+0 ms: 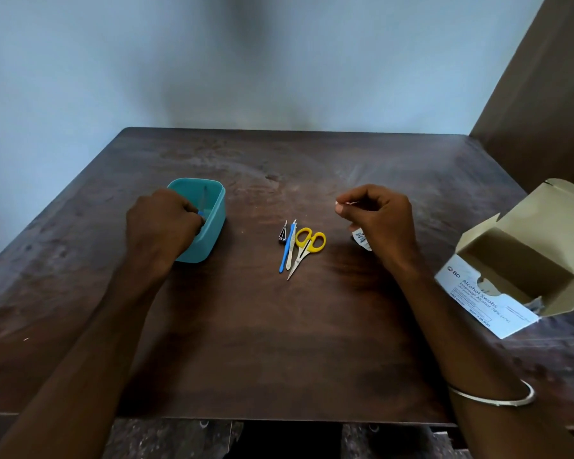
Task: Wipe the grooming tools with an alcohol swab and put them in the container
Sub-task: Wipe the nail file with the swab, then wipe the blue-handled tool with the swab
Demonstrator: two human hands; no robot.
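Note:
A teal plastic container (212, 207) stands left of centre on the dark wooden table. My left hand (161, 223) reaches over its near rim and holds a thin tool with a blue handle (202, 207), whose metal end lies inside. My right hand (378, 220) hovers to the right and pinches a small white alcohol swab (345, 203) between thumb and fingers. A torn swab wrapper (360, 239) shows under that hand. Between the hands lie a nail clipper (283, 234), a blue-handled tool (286, 251), a metal tweezer-like tool (292, 246) and yellow-handled scissors (307, 248).
An open cardboard box of alcohol swabs (511, 270) lies at the table's right edge. A blue-grey wall rises behind the table (279, 342), and a brown panel stands at the far right. A metal bangle (497, 397) circles my right wrist.

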